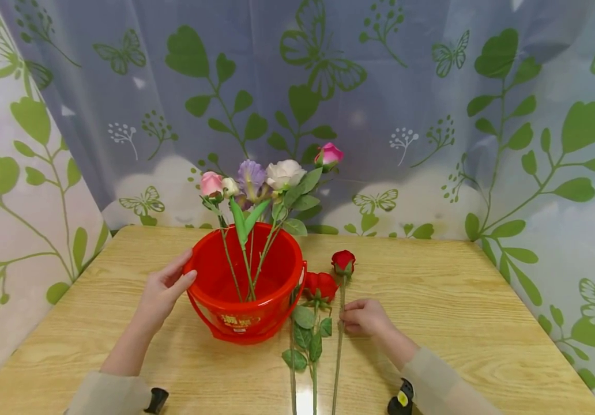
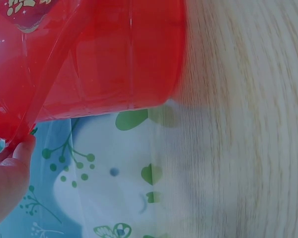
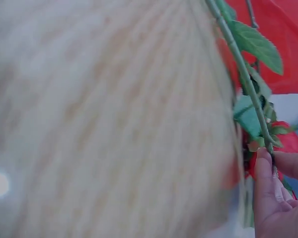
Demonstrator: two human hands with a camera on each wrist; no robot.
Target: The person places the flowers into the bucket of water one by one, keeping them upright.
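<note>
A red plastic bucket (image 1: 225, 323) stands on the wooden table, its thin handle hanging down the front. My left hand (image 1: 159, 297) grips its left rim, with the thumb and fingers also seen at the rim in the left wrist view. Inside lean artificial flowers: a pink rose (image 1: 211, 184), a purple flower (image 1: 251, 178), a white bloom (image 1: 285, 174) and a bright pink bud (image 1: 330, 153). Right of the bucket, my right hand (image 1: 367, 318) pinches the stem of a red rose (image 1: 343, 261) between thumb and fingers; the right wrist view shows this stem (image 3: 243, 74) close up.
Beside the bucket lies a fuller red flower (image 1: 321, 286) with green leaves. Another stem (image 1: 293, 380) lies left of it, its top hidden by the bucket. The wooden table (image 1: 463, 311) ends at a patterned curtain (image 1: 411, 104) behind.
</note>
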